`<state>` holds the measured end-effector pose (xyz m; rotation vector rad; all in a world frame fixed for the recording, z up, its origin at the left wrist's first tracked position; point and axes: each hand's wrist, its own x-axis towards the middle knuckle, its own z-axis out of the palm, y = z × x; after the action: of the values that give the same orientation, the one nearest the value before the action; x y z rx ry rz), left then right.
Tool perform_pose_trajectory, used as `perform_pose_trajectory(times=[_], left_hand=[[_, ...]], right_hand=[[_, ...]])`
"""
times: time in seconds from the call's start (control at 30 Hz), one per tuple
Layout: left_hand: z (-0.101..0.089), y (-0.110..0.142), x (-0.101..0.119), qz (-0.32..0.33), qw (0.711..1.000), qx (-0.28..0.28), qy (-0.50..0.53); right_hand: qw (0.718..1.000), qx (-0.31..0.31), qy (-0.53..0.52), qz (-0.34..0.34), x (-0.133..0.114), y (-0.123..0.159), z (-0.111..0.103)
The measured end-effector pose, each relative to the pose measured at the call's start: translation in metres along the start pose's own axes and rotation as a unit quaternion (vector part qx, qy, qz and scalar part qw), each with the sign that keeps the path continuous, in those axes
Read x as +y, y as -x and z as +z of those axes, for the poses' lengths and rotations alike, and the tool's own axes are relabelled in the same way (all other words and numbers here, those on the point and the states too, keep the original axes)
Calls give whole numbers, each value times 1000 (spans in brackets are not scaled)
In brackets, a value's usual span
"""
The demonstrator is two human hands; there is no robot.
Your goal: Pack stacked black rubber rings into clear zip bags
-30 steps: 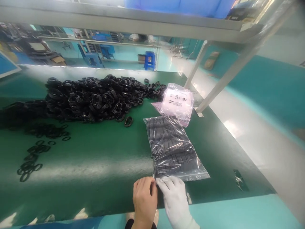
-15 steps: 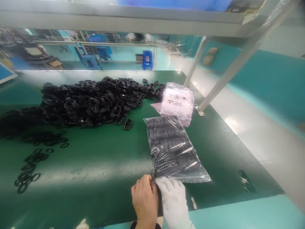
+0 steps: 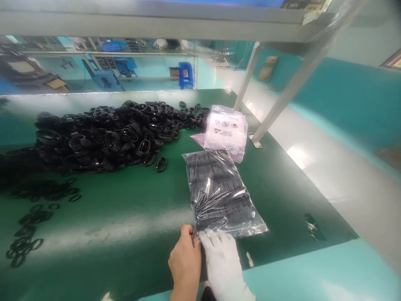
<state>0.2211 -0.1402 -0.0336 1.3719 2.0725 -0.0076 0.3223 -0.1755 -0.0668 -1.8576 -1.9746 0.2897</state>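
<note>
A clear plastic zip bag (image 3: 216, 184) lies on the green table, packed with rows of thin black pieces. My bare left hand (image 3: 186, 259) is at its near left corner, thumb and fingers pinched together on the edge. Beside it, my right hand (image 3: 221, 259), in a white glove, curls its fingers over the near edge of the same bag. The two hands almost touch. Creases fan out across the plastic from the pinched corner. Just beyond the bag lies a pink plastic bag (image 3: 228, 130) with printed warning symbols, partly overlapped by it.
A large heap of black coiled loops (image 3: 106, 138) covers the table's back left. A single loop (image 3: 161, 164) lies before it, and scattered black rings (image 3: 25, 240) lie at left. A metal shelf post (image 3: 275, 100) stands at right, under an overhead shelf (image 3: 156, 25).
The view has shifted slightly, so the scene sits farther left. My left fingers have pinched closer on the bag's corner, and the creases there have sharpened.
</note>
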Motion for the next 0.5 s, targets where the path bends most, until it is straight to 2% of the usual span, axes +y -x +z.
perform_pose_trajectory(times=[0.27,0.5], left_hand=[[-10,2,-2,-1,1000,-17,-6],[-7,4,-7,5,997,-18,-70]], right_hand=[[997,-72,15,26,-3,-2,-14],[999,-45,-3,-12,-11,-5,-9]])
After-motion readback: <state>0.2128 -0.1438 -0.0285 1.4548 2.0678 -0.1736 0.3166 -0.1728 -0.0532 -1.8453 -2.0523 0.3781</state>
